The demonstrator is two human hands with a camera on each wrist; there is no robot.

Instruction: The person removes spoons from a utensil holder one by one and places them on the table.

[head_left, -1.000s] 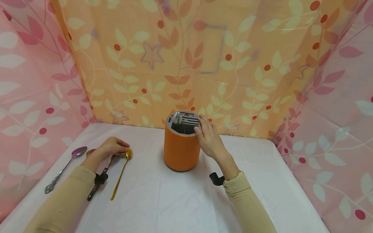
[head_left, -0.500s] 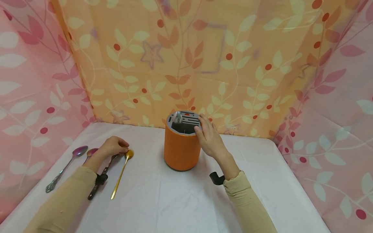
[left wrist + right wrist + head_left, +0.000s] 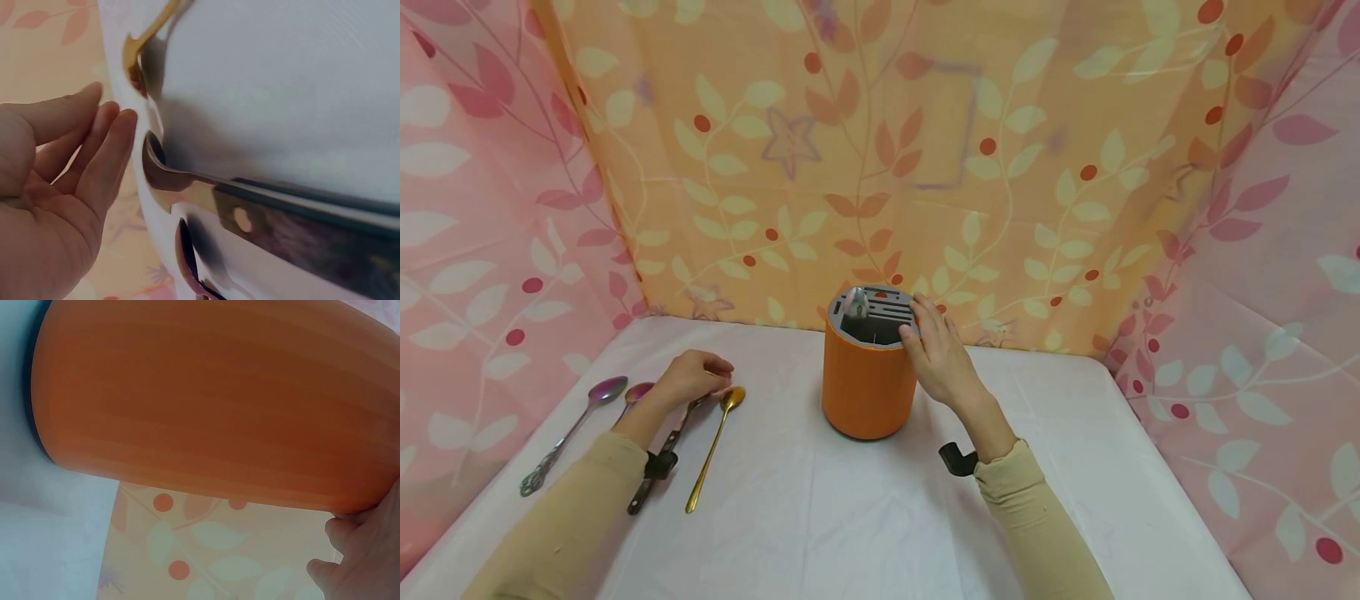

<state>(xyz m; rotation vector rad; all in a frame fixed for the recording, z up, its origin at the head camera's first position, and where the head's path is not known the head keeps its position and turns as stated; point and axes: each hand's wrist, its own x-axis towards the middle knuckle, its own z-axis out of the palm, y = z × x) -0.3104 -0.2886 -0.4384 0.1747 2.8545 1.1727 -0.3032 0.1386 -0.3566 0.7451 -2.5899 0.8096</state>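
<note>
My left hand (image 3: pixel 688 379) hovers with loosely bent fingers over the bowl end of a dark-handled spoon (image 3: pixel 169 178). Nothing shows between its thumb and fingers in the left wrist view. Right of it on the table lies a gold spoon (image 3: pixel 717 454), its bowl just beyond the fingertips. On the other side, a spoon with a purple bowl (image 3: pixel 638 390) is partly hidden by the forearm. My right hand (image 3: pixel 943 354) rests on the rim and side of an upright orange utensil holder (image 3: pixel 868 392), fingers extended. A silver spoon (image 3: pixel 856 304) sticks up from the holder's grey slotted top.
Another purple spoon with an ornate handle (image 3: pixel 568 433) lies at the far left. The white-covered table (image 3: pixel 865 517) ends at an orange patterned curtain (image 3: pixel 880 167) behind, with pink curtains at both sides.
My left hand shifts slightly from the gold spoon's bowl, which now shows whole. More of the half-hidden purple spoon has come into view. The right hand and the holder stay in place.
</note>
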